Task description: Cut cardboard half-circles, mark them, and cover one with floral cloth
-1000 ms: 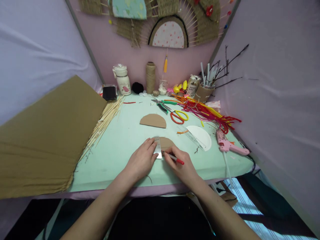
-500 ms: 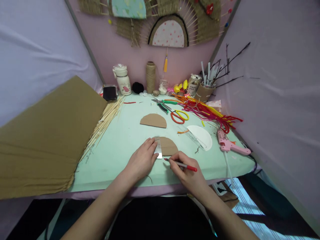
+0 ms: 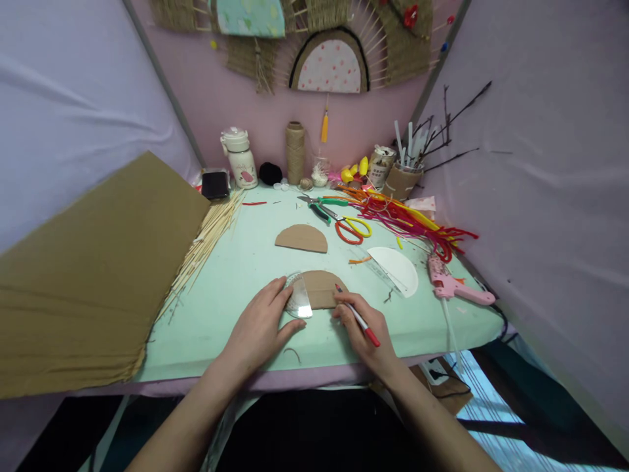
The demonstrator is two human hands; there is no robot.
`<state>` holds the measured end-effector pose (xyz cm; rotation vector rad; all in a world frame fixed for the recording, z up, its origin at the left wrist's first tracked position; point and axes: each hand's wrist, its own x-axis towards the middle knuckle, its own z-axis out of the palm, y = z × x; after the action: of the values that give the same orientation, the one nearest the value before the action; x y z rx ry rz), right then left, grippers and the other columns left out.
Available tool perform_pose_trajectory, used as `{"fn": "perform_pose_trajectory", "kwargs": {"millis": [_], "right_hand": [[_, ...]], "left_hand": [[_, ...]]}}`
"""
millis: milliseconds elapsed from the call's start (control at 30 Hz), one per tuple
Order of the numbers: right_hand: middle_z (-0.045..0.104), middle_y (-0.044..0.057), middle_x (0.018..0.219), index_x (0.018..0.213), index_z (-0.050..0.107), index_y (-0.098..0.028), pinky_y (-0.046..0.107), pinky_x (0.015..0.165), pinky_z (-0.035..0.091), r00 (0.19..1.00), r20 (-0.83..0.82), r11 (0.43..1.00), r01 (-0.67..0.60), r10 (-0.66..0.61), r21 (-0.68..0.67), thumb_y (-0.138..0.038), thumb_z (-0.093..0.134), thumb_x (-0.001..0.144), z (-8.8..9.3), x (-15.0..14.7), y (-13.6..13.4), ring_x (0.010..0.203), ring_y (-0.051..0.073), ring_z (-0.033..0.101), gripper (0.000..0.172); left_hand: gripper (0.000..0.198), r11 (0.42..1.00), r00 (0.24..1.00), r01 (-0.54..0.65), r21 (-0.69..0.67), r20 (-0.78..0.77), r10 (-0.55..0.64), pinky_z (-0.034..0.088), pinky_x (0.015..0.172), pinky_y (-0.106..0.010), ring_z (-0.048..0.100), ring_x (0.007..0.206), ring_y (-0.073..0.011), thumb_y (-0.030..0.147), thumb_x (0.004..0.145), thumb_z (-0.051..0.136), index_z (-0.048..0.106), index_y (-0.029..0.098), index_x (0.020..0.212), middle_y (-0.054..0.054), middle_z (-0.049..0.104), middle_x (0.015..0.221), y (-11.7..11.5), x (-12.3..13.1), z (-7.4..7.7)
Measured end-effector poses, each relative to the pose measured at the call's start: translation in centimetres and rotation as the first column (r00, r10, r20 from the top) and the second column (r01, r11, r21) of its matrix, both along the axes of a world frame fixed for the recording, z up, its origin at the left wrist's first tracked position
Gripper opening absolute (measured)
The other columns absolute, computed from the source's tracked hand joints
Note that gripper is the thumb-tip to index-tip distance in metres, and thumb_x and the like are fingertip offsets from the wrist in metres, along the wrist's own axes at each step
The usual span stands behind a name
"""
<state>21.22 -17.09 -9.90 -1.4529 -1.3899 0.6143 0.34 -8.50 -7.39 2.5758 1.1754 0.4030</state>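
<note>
A clear half-round protractor [image 3: 301, 303] overlaps the left part of a cardboard semicircle [image 3: 322, 288] that lies flat near the table's front. My left hand [image 3: 263, 322] holds the protractor by its left side, fingers at the upper rim and thumb by the lower corner. In my right hand [image 3: 366, 328] is a red pen [image 3: 362, 321] with a pale barrel, gripped between thumb and fingers. Its tip is over the right end of the cardboard; whether it touches, I cannot tell. Behind lies a second cardboard semicircle [image 3: 301, 238].
Scissors [image 3: 352, 229] and green-handled pliers [image 3: 322, 206] lie behind. To the right are a white semicircle [image 3: 396, 270], a pink glue gun [image 3: 457, 286] and pipe cleaners [image 3: 403, 219]. On the left, a large cardboard sheet [image 3: 98, 282] stands beside thin sticks [image 3: 204, 249].
The protractor has shifted left and turned, uncovering more cardboard. My left hand has moved left with it, its thumb stretched lower. The pen tip has risen from the front edge onto the cardboard's right end.
</note>
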Motion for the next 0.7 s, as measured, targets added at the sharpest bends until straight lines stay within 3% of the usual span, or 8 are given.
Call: {"fn": "perform_pose_trajectory", "kwargs": {"millis": [233,433,533,600,700], "right_hand": [[0.062,-0.002,0.064,0.107,0.057,-0.021,0.025,0.058,0.045,0.996,-0.053,0.998,0.066,-0.066,-0.001,-0.033,0.043,0.097,0.6,0.9,-0.3,0.057,0.014,0.058,0.021],[0.062,-0.001,0.063,0.096,0.059,-0.021,0.025,0.055,0.044,0.993,-0.034,0.994,0.11,-0.111,-0.025,-0.037,0.046,0.096,1.0,2.0,-0.1,0.054,0.014,0.055,0.021],[0.063,-0.001,0.064,0.094,0.059,-0.021,0.025,0.056,0.044,0.995,-0.052,0.995,0.088,-0.09,-0.036,-0.037,0.047,0.095,0.8,1.8,0.0,0.056,0.014,0.056,0.019],[0.064,0.0,0.069,0.094,0.058,-0.021,0.026,0.059,0.046,0.994,-0.061,0.996,0.091,-0.092,-0.02,-0.036,0.048,0.094,0.8,1.6,0.1,0.061,0.015,0.058,0.018],[0.066,0.003,0.081,0.094,0.057,-0.021,0.027,0.065,0.048,0.986,-0.1,0.991,0.133,-0.13,0.016,-0.036,0.051,0.093,1.1,1.4,0.3,0.071,0.016,0.061,0.016]], "left_hand": [[0.083,0.999,1.0,0.015,-0.041,-0.02,-0.016,0.034,0.11,-0.051,0.031,0.14,-0.0357,0.047,0.074,0.07,0.035,0.02,0.144,-0.019,0.027,0.155,1.1,1.5,0.2],[0.087,0.999,0.999,0.008,-0.051,0.051,-0.006,0.033,0.11,-0.052,0.035,0.137,-0.0348,0.044,0.075,0.068,0.027,0.019,0.147,-0.018,0.039,0.147,1.7,2.0,-0.5],[0.089,0.999,0.993,0.006,-0.05,0.118,-0.001,0.034,0.109,-0.052,0.037,0.134,-0.0332,0.04,0.076,0.067,0.02,0.021,0.149,-0.016,0.041,0.143,1.5,1.7,-0.2],[0.095,0.996,0.986,0.081,-0.036,0.147,-0.075,0.031,0.111,-0.054,0.033,0.136,-0.0339,0.038,0.075,0.069,0.014,0.024,0.151,-0.015,0.037,0.146,1.3,1.6,0.5],[0.099,0.955,0.949,0.288,-0.063,0.152,-0.276,0.027,0.114,-0.053,0.023,0.142,-0.0335,0.032,0.074,0.069,0.007,0.029,0.152,-0.012,0.029,0.153,1.1,1.6,1.9]]}}
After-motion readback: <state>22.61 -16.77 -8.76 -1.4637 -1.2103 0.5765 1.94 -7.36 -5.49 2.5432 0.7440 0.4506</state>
